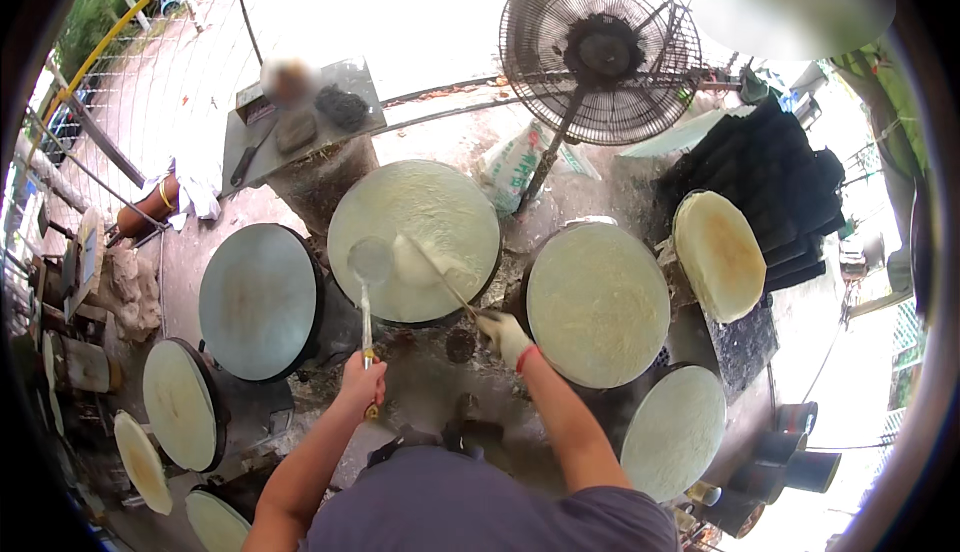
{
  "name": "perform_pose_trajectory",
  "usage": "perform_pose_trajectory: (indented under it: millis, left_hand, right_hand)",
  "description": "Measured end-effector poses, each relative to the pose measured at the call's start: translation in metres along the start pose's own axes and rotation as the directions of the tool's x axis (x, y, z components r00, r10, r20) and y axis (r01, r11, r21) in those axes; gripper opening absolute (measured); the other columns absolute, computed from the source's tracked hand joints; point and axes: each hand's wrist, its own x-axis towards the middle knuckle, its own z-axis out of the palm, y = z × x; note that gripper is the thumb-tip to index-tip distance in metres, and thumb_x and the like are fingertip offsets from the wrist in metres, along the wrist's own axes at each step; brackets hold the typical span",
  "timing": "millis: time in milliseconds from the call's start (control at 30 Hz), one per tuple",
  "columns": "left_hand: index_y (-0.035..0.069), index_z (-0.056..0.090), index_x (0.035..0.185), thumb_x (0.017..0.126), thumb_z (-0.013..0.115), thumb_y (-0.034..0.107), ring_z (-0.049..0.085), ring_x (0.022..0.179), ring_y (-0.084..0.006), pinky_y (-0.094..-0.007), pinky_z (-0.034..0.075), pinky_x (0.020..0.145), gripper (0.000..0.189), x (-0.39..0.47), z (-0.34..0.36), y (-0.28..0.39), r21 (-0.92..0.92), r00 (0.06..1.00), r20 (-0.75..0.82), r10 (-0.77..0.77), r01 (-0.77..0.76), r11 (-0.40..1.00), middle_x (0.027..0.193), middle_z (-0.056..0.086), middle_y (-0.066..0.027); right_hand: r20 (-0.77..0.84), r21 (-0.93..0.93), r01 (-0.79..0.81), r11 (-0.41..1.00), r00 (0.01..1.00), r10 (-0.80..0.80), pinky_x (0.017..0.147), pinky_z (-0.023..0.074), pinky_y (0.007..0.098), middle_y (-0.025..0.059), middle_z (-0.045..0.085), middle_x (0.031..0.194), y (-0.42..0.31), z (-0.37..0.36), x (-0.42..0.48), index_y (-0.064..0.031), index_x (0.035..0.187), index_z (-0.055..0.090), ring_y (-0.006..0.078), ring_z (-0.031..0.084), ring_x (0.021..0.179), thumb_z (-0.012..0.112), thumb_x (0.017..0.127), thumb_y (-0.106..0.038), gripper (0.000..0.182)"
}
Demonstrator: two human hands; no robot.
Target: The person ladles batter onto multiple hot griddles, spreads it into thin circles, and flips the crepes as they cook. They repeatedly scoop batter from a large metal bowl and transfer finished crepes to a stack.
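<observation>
My left hand [363, 383] is bare and closed around the handle of a metal ladle [370, 261], whose round bowl is over the batter-covered round griddle [412, 184] in the middle. My right hand [504, 333], in a pale glove with a red band at the wrist, grips a thin stick-like spreader [442, 280]. It slants up and left across the same griddle, beside a thicker pale patch of batter [412, 261]. Steam or blur softens the spreader's far end.
A bare griddle [259, 300] stands at left, batter-covered griddles [598, 304] [673, 432] at right. Browned flatbreads [720, 255] lie stacked beside black ridged material [757, 184]. A pedestal fan [600, 49] stands beyond. A knife [244, 165] lies on the back-left slab [345, 75].
</observation>
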Motion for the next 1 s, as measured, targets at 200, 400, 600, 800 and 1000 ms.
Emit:
perform_pose_trajectory:
  millis: [200,400,600,800,1000]
  left_hand:
    - [0.006,0.041,0.092,0.083,0.054,0.01,0.044,0.039,-0.0159,-0.0309,0.035,0.033,0.016,0.032,0.047,-0.025,0.174,0.991,-0.13,0.027,-0.004,0.985,0.064,0.046,-0.0064]
    - [0.007,0.045,0.09,0.088,0.05,0.003,0.033,0.038,-0.0071,-0.0229,0.027,0.032,0.006,-0.019,-0.017,0.036,-0.503,0.916,0.399,0.04,0.182,0.845,0.06,0.037,-0.0001]
    - [0.007,0.047,0.094,0.09,0.048,0.004,0.033,0.041,-0.0062,-0.0206,0.029,0.033,0.006,-0.044,-0.01,0.038,-0.575,0.911,0.41,0.047,0.218,0.789,0.063,0.039,-0.0004]
    - [0.006,0.045,0.093,0.088,0.048,0.003,0.034,0.042,-0.0063,-0.0215,0.03,0.033,0.007,-0.065,-0.049,0.045,-0.716,0.91,0.414,-0.021,0.339,0.61,0.063,0.04,-0.0013]
    - [0.006,0.042,0.097,0.084,0.051,0.003,0.036,0.039,-0.0072,-0.0231,0.03,0.033,0.015,-0.101,-0.111,0.071,-0.382,0.973,-0.01,0.232,-0.218,0.898,0.065,0.041,-0.0012]
  right_hand:
    - [-0.228,0.268,-0.03,0.963,0.969,0.094,0.037,0.0302,0.0264,-0.0007,0.053,0.064,0.098,0.066,-0.007,-0.0146,0.114,0.062,0.0088,0.043,0.044,0.059,0.089,-0.022,0.026]
    - [-0.26,0.206,0.082,0.975,0.965,-0.026,0.037,0.0272,0.0207,-0.0011,0.054,0.068,0.019,0.065,-0.037,-0.0122,0.118,0.061,0.0054,0.038,0.044,0.057,0.09,-0.015,0.028]
    - [-0.229,-0.25,0.332,0.91,0.893,-0.388,0.047,0.0336,0.0203,-0.0035,0.056,0.075,0.05,0.044,0.013,-0.0049,0.122,0.058,0.0036,0.042,0.055,0.055,0.09,-0.014,0.033]
    - [0.025,-0.205,0.081,0.975,0.997,-0.077,0.044,0.0342,0.0213,-0.0032,0.055,0.072,0.025,0.086,-0.014,-0.0126,0.127,0.055,0.005,0.042,0.049,0.055,0.09,-0.015,0.038]
    - [0.066,-0.035,-0.013,0.999,0.998,0.015,0.044,0.0347,0.0202,-0.0015,0.051,0.075,0.03,0.159,0.018,-0.0158,0.136,0.045,0.0057,0.041,0.05,0.052,0.092,-0.017,0.044]
